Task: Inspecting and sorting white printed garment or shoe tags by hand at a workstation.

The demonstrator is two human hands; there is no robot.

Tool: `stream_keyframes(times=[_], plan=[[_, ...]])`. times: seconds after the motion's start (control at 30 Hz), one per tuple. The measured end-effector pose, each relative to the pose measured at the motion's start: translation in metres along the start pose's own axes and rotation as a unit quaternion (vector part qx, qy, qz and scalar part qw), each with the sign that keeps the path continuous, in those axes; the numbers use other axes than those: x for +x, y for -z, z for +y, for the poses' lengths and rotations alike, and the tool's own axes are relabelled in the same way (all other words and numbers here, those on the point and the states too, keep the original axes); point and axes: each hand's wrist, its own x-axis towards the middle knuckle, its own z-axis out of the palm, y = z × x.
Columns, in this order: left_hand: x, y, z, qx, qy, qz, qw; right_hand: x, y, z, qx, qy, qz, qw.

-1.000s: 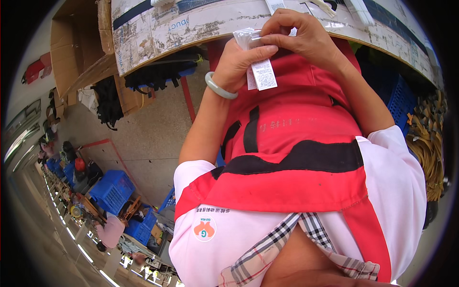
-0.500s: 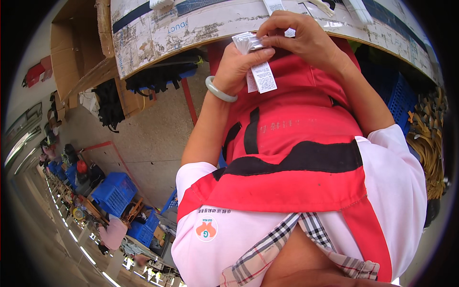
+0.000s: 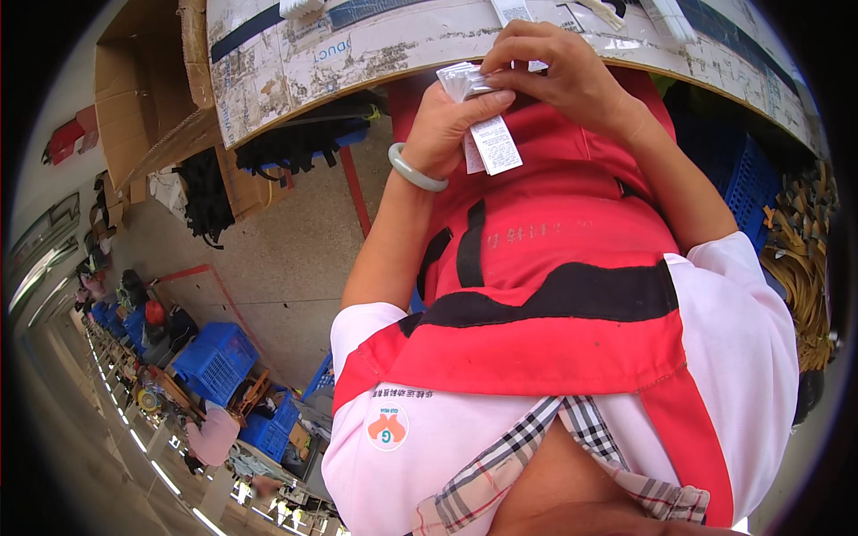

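Label bundle (image 3: 495, 147): shifting slightly to the right in the head view since half a second ago; hanging in front of the red apron (image 3: 536, 223), near the table edge, and fanning out above the left thumb.
Left hand (image 3: 440, 127): closing firmly around the bundle, pressing with the thumb across the front.
Right hand (image 3: 572, 79): narrowing to a pinch at the bundle's upper end, bending the index finger toward the thumb; leaving the count of pinched labels impossible to tell.
Pale bangle (image 3: 417, 168): circling the left wrist, moving rightward with the bundle.
Worktable (image 3: 268, 89): spreading beyond both hands, showing scuffed, peeling patches; bearing a white printed strip (image 3: 511, 11).
Black straps (image 3: 299, 147): dangling beneath the table's left part.
Cardboard box (image 3: 147, 89): standing open left of the table.
Blue crate (image 3: 749, 192): sitting under the table's right side, near tan strips (image 3: 804, 286).
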Motion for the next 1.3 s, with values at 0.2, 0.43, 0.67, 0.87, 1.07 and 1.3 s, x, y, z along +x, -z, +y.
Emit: stream_keyframes(times=[0.2,0.43,0.67,0.87,1.07,1.3], plan=[[0.000,0.000,-0.001,0.008,0.001,0.005,1.000,-0.005,-0.009,0.008,-0.002,0.000,0.012,1.000],[0.002,0.003,-0.004,0.034,0.012,0.020,0.999,-0.002,-0.004,0.004,0.051,-0.047,-0.007,0.998],[0.001,0.001,-0.004,0.002,-0.007,0.024,1.000,-0.003,0.004,-0.010,0.014,-0.016,-0.001,1.000],[0.001,0.003,-0.003,-0.025,-0.012,0.011,1.000,-0.009,-0.005,0.002,-0.004,-0.013,0.005,1.000],[0.000,0.001,-0.003,0.029,-0.001,0.012,1.000,-0.008,-0.012,0.006,0.001,-0.006,0.038,0.999],[0.001,0.006,-0.008,0.011,0.008,0.018,1.000,-0.009,-0.016,0.009,-0.033,0.002,0.055,0.998]])
